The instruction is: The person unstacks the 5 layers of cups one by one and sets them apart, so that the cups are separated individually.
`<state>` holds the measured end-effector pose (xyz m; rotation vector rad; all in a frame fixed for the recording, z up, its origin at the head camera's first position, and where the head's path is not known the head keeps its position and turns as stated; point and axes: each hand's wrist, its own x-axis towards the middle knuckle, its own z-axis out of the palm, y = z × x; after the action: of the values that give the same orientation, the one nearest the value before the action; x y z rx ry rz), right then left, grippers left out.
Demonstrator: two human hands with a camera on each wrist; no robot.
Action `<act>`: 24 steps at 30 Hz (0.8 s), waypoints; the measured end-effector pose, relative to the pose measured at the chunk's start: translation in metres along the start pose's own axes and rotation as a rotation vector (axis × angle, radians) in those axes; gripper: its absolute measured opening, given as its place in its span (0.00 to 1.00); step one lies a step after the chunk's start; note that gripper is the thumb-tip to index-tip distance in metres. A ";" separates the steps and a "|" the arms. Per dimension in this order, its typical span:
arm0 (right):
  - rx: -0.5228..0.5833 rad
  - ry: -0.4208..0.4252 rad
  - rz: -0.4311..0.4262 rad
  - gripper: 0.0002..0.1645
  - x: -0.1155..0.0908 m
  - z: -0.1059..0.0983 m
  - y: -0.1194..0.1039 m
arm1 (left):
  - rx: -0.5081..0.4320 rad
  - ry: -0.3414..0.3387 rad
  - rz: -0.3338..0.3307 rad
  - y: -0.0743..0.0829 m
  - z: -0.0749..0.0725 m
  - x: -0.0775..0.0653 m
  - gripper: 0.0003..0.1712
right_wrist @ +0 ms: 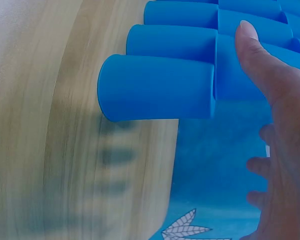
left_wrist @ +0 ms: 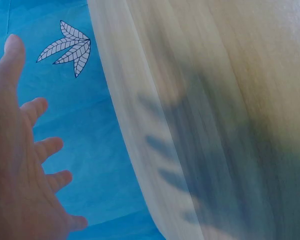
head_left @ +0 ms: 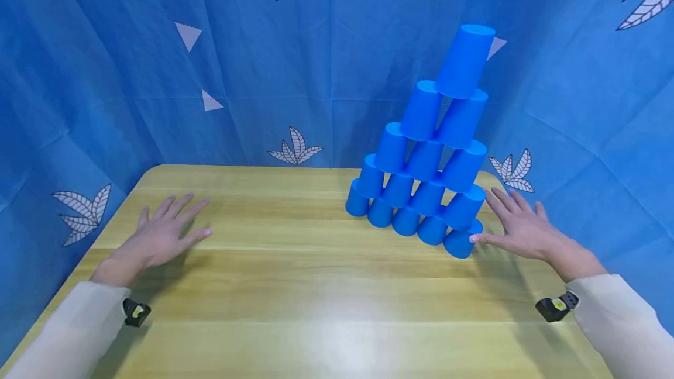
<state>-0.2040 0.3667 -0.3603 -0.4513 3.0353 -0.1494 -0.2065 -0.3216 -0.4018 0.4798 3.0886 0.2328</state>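
A pyramid of blue cups (head_left: 423, 159) stands upside down at the right of the table, its rows narrowing up to a single top cup (head_left: 466, 62). Close beside its right end, my right hand (head_left: 521, 233) is spread and holds nothing. In the right wrist view, the thumb (right_wrist: 262, 62) overlaps the second row's cup, with the bottom-row end cup (right_wrist: 157, 87) nearby. My left hand (head_left: 160, 235) hovers above the left part of the table, fingers spread and nothing in them. Its shadow falls on the wood in the left wrist view.
The light wooden table (head_left: 295, 285) has rounded far corners. Right behind it hangs a blue cloth (head_left: 295, 57) with white leaf prints and triangles. Each sleeve cuff carries a small black device, one at the left wrist (head_left: 136, 312), one at the right.
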 end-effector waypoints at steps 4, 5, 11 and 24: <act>-0.003 -0.001 0.000 0.65 0.001 0.004 0.003 | -0.004 -0.003 -0.002 -0.001 0.001 0.001 0.44; -0.007 0.001 -0.001 0.65 0.001 0.004 0.004 | -0.005 -0.004 -0.002 -0.002 0.002 0.002 0.44; -0.013 0.034 -0.014 0.64 0.004 0.003 0.004 | 0.001 -0.003 -0.009 -0.002 0.002 0.006 0.44; 0.212 0.215 -0.029 0.62 -0.002 0.019 0.002 | -0.045 0.031 0.021 0.002 0.002 0.017 0.43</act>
<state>-0.2008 0.3676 -0.3794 -0.4901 3.1706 -0.5498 -0.2221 -0.3137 -0.4030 0.5129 3.1023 0.3126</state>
